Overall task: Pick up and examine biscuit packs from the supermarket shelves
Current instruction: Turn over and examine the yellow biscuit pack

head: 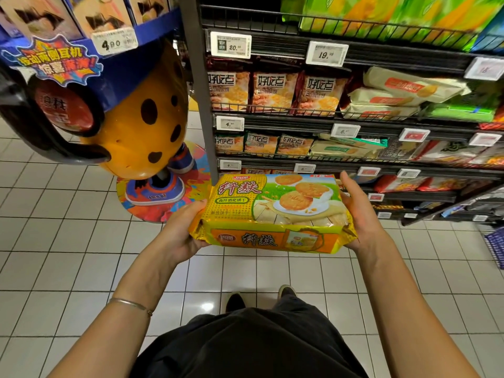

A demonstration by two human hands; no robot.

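A yellow and green biscuit pack (272, 211) with red Chinese lettering and pictured round biscuits is held flat in front of me, its printed face up. My left hand (182, 233) grips its left end, fingers curled underneath. My right hand (357, 211) holds the right end, fingers running up along the side and the palm under the corner. The pack hangs above the floor, just in front of the lower shelves.
Dark wire shelves (341, 126) with rows of biscuit packs and white price tags fill the right side. A large orange spotted mascot display (141, 118) on a round colourful base stands at the left. White floor tiles (68, 241) lie below; my shoes show near the bottom.
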